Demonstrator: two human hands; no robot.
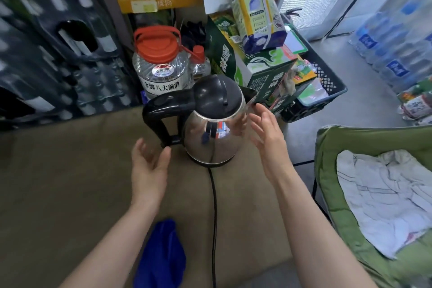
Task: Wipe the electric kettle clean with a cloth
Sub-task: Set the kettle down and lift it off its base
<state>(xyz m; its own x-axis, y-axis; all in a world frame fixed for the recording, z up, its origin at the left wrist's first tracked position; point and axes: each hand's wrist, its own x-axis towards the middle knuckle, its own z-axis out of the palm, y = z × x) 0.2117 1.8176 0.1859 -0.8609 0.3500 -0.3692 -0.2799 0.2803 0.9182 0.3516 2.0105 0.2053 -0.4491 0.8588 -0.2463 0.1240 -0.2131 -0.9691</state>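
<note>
Head view: the kettle (214, 128) stands upright on the table (70, 182) between two empty, spread hands, the left hand (149, 166) by its handle and the right hand (268, 133) beside its body. The blue cloth (161, 257) lies back beside the left forearm, nearer that hand.

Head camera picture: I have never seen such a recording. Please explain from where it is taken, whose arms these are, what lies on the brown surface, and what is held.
There is no machine here. A person wears one wide-angle camera on the head, so you look down along their own bare arms. The left hand is open near the black handle of the electric kettle; the right hand is open beside its shiny body. Neither holds anything. The kettle stands on the brown surface, its black cord running toward the camera. A blue cloth lies near the bottom edge, not yet picked up.
</note>
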